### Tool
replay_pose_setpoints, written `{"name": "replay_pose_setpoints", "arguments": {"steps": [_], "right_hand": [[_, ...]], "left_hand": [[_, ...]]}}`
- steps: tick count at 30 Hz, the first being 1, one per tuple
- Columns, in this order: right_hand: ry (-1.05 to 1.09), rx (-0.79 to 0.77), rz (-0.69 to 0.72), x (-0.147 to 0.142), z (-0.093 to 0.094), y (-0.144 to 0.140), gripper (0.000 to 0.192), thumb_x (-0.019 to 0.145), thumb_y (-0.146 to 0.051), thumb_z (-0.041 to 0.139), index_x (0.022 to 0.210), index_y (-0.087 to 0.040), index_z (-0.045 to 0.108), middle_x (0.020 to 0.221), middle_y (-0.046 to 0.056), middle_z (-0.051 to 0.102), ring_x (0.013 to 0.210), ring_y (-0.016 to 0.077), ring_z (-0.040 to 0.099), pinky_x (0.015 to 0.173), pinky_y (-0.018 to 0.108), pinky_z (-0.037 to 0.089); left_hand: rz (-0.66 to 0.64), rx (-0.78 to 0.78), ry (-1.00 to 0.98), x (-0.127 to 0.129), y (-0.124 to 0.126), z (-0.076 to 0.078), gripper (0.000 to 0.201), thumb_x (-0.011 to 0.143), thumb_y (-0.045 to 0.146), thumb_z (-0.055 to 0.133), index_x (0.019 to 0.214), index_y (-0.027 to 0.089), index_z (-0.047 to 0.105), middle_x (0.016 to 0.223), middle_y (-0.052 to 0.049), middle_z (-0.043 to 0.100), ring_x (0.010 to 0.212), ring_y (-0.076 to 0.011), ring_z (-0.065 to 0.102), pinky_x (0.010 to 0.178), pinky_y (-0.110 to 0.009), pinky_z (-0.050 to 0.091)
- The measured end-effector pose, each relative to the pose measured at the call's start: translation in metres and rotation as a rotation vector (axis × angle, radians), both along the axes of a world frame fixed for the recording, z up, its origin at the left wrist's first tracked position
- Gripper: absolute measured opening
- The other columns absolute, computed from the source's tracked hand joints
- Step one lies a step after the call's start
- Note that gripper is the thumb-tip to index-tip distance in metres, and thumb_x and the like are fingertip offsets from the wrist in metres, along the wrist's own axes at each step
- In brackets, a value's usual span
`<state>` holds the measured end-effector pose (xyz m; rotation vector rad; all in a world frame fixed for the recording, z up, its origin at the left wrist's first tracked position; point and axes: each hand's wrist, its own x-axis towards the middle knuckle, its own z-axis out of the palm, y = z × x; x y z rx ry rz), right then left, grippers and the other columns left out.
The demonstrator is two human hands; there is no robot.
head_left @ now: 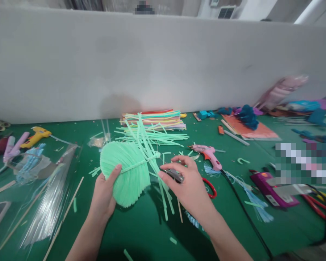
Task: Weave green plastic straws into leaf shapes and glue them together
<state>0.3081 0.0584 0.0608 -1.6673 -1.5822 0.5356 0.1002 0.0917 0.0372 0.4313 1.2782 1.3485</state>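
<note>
Your left hand pinched green leaf piece above tabletop; your right hand gripped dark tool (type unclear) near stem tip. Step looked like stem work; next move likely called for steady left hold.

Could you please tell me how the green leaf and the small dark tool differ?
The green leaf is broad and flat, while the small dark tool is much smaller and narrow. The leaf is pale green and ribbed; the tool is dark and shiny. The leaf is in the left hand, the tool in the right hand. Both are held above the green table.
</note>
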Motion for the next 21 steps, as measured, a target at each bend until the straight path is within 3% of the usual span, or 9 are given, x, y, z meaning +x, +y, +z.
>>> {"name": "replay_pose_setpoints", "arguments": {"steps": [2, 5, 8, 12, 16, 21], "right_hand": [[-0.075, 0.027, 0.004, -0.005, -0.010, 0.001, 0.030, 0.083, -0.048, 0.066, 0.103, -0.027, 0.073, 0.137, 0.012, 0.046, 0.128, 0.0374, 0.038, 0.095, 0.056, 0.046], [-0.156, 0.025, 0.071, -0.013, -0.020, 0.004, 0.033, 0.094, -0.044, 0.050, 0.107, -0.021, 0.070, 0.147, 0.015, 0.035, 0.137, 0.0379, 0.026, 0.106, 0.060, 0.035], [-0.156, -0.025, 0.111, -0.018, -0.024, 0.008, 0.033, 0.099, -0.033, 0.038, 0.092, -0.017, 0.066, 0.144, 0.017, 0.037, 0.139, 0.0360, 0.024, 0.109, 0.058, 0.031], [-0.044, -0.154, 0.141, -0.020, -0.021, 0.010, 0.031, 0.098, -0.030, 0.036, 0.080, -0.018, 0.058, 0.142, 0.017, 0.039, 0.140, 0.0342, 0.025, 0.111, 0.057, 0.029], [0.129, -0.296, 0.192, -0.019, -0.016, 0.011, 0.029, 0.098, -0.032, 0.038, 0.077, -0.020, 0.053, 0.138, 0.015, 0.046, 0.142, 0.0295, 0.024, 0.113, 0.052, 0.027], [0.200, -0.310, 0.199, -0.017, -0.015, 0.010, 0.028, 0.098, -0.034, 0.040, 0.078, -0.020, 0.056, 0.129, 0.014, 0.053, 0.143, 0.0247, 0.025, 0.113, 0.047, 0.027]], "left_hand": [[-0.009, 0.005, 0.008, 0.001, -0.001, -0.001, 0.020, 0.079, 0.018, 0.072, 0.098, 0.014, 0.071, 0.087, -0.009, 0.077, 0.080, -0.0224, 0.074, 0.084, -0.038, 0.059], [-0.028, 0.012, 0.019, 0.002, -0.001, -0.002, 0.023, 0.077, 0.020, 0.074, 0.099, 0.014, 0.071, 0.089, -0.009, 0.077, 0.083, -0.0241, 0.074, 0.084, -0.039, 0.059], [-0.041, 0.016, 0.029, 0.002, -0.003, -0.004, 0.027, 0.075, 0.023, 0.076, 0.101, 0.014, 0.071, 0.091, -0.010, 0.077, 0.086, -0.0256, 0.074, 0.084, -0.041, 0.059], [-0.031, 0.036, 0.048, 0.004, -0.005, -0.005, 0.034, 0.072, 0.027, 0.079, 0.103, 0.016, 0.071, 0.091, -0.008, 0.077, 0.088, -0.0260, 0.073, 0.083, -0.041, 0.059], [-0.018, 0.059, 0.064, 0.005, -0.006, -0.005, 0.037, 0.069, 0.030, 0.082, 0.101, 0.015, 0.071, 0.091, -0.008, 0.077, 0.089, -0.0264, 0.073, 0.083, -0.041, 0.059], [-0.014, 0.046, 0.079, 0.004, -0.007, -0.004, 0.036, 0.069, 0.031, 0.082, 0.100, 0.015, 0.072, 0.090, -0.009, 0.077, 0.088, -0.0265, 0.073, 0.083, -0.042, 0.059]]}}
